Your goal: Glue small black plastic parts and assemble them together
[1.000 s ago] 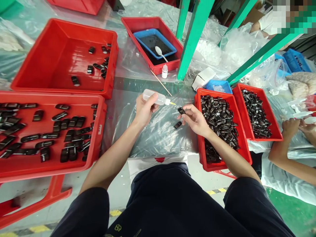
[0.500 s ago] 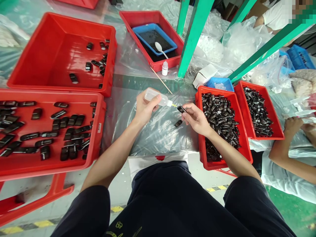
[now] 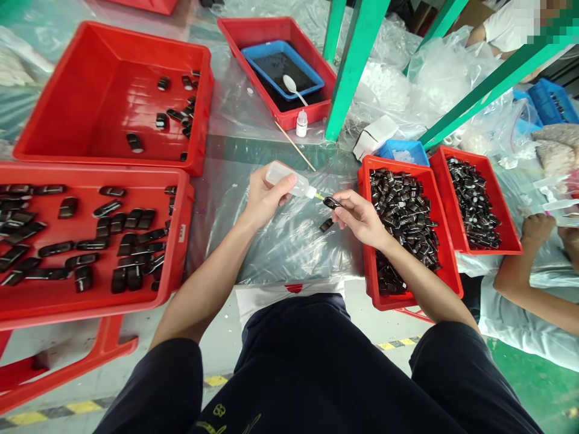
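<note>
The desk (image 3: pixel 280 259), covered in clear film, has its near edge along the person's dark shirt (image 3: pixel 289 367), whose yellow mark is partly out of view and unreadable. At the desk's left, a wide red tray (image 3: pixel 178 259) carries scattered black pieces; the pale label (image 3: pixel 182 233) on its right wall is too small to read. Behind it, a deep red bin (image 3: pixel 90 90) holds a few more, mostly by its right wall. A green post (image 3: pixel 355 72) stands toward the far side, in the way of reaching the plastic bags (image 3: pixel 443 72) heaped beyond. On the right, a red crate (image 3: pixel 416 303) full of black pieces juts past the near edge, just beside a second crate (image 3: pixel 509 248); a co-worker's hand (image 3: pixel 538 228) is beyond that. Film-covered surface stretches from the person's hands to the near edge. The left hand (image 3: pixel 268 196) is wrapped around a translucent squeeze bottle (image 3: pixel 283 175); the right hand (image 3: pixel 359 218) pinches a black piece (image 3: pixel 332 202) above mid-desk, right at the nozzle, though contact cannot be told. Farther back stands a small white bottle (image 3: pixel 301 125), near a thin stick (image 3: pixel 295 146). A loose black piece (image 3: pixel 325 225) lies by the right fingers.
</note>
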Tool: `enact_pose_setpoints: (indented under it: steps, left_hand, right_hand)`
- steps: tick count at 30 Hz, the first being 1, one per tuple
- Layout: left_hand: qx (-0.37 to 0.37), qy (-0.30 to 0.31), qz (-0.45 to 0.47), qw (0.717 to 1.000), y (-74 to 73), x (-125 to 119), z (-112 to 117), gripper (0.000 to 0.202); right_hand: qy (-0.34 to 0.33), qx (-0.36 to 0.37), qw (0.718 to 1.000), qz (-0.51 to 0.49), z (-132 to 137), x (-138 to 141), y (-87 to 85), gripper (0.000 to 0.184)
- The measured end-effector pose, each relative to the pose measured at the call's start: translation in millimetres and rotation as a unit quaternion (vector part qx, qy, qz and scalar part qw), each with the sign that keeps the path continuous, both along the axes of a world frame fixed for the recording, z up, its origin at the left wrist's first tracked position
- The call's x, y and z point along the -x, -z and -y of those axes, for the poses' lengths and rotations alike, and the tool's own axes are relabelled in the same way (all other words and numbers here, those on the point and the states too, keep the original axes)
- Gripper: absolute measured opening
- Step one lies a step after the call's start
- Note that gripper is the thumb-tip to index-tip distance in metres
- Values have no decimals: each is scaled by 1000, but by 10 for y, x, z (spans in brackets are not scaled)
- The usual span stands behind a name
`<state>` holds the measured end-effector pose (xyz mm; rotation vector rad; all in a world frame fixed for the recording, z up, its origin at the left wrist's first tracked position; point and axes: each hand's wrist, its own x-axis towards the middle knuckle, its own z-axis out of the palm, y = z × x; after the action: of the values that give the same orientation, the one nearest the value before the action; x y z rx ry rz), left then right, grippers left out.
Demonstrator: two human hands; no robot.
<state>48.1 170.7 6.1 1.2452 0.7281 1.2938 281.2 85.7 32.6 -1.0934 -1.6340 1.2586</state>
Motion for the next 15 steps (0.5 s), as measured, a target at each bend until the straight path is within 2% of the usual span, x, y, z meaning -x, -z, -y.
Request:
enact_pose_setpoints:
  steps: [8,15]
  left_hand:
    - [-3,0,-9,1000,12,4,-6,57]
    - [-9,-8,-19,1000,87,25,-11,54]
  right_hand:
    - [4,-2,1000,-4,6,2,0,44]
    - [2,-1,1000,-4,4,3,-6,44]
